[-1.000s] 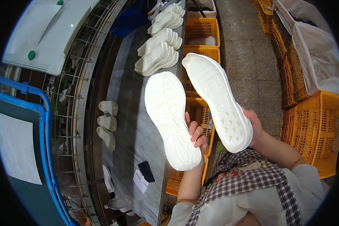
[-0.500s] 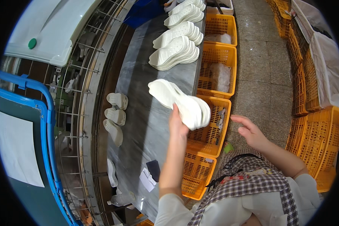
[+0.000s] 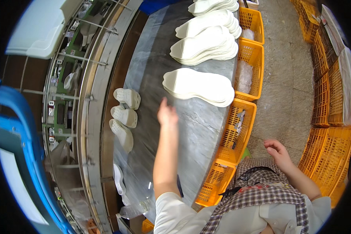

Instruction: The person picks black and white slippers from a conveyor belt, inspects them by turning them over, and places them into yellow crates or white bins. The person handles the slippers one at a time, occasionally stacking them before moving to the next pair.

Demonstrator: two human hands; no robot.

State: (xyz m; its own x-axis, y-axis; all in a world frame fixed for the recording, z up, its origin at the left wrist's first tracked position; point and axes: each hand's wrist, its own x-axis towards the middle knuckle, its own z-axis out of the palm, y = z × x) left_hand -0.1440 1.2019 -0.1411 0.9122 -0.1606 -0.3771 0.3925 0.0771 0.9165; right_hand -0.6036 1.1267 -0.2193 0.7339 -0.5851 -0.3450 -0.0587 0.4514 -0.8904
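Observation:
A stack of white insoles (image 3: 199, 86) lies flat on the grey table (image 3: 187, 136), its rounded end at the table's right edge. Just below its left end is my left hand (image 3: 168, 113), apart from the stack and holding nothing, with its fingers stretched out and a little blurred. Off the table to the right, my right hand (image 3: 279, 154) hangs in the air beside my apron, its fingers loosely bent and apart. Several more stacks of white insoles (image 3: 204, 45) sit farther up the table. Three white clog-like shoes (image 3: 124, 117) stand along the left side.
Orange plastic crates (image 3: 238, 128) line the table's right edge, some holding clear bags. More orange crates (image 3: 325, 156) are stacked across the aisle. A metal rail frame (image 3: 93, 117) runs along the left. A clear plastic bottle (image 3: 134, 210) lies at the near end.
My left hand has put the insole stack down on the table, let go and moved left of it. My right hand has shifted slightly right and nearer. The view has turned a little.

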